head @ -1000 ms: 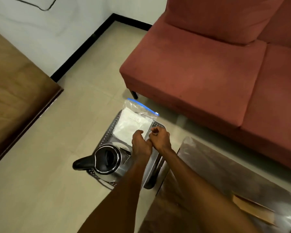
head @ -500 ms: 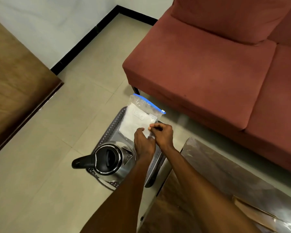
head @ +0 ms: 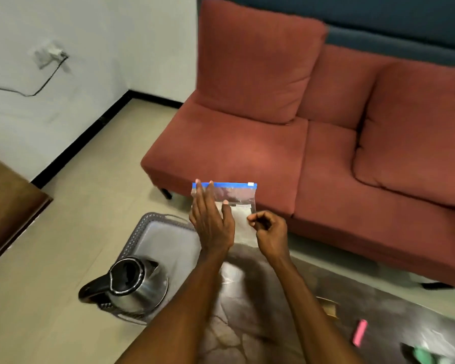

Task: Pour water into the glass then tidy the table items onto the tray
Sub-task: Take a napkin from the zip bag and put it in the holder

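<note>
A clear zip bag [head: 237, 197] with a blue seal strip and white contents is held upright in the air, in front of the sofa edge. My left hand [head: 212, 224] lies flat along the bag's left side, fingers up to the blue strip, thumb across its front. My right hand [head: 269, 232] pinches the bag's lower right edge. Below and to the left, a grey perforated tray [head: 139, 233] sits on the floor. A steel kettle [head: 134, 283] with a black handle stands on the tray's near end. No glass is in view.
A red sofa [head: 247, 151] stands close behind the bag. The dark glossy table [head: 313, 319] is under my forearms, with a pink item [head: 359, 334], a green item [head: 420, 355] and a brown piece [head: 327, 306] on it. Brown wooden furniture [head: 8, 206] sits at the left.
The zip bag has come up off the tray's far end and now hangs upright in both hands. The view has tilted upward; the kettle has stayed in place.
</note>
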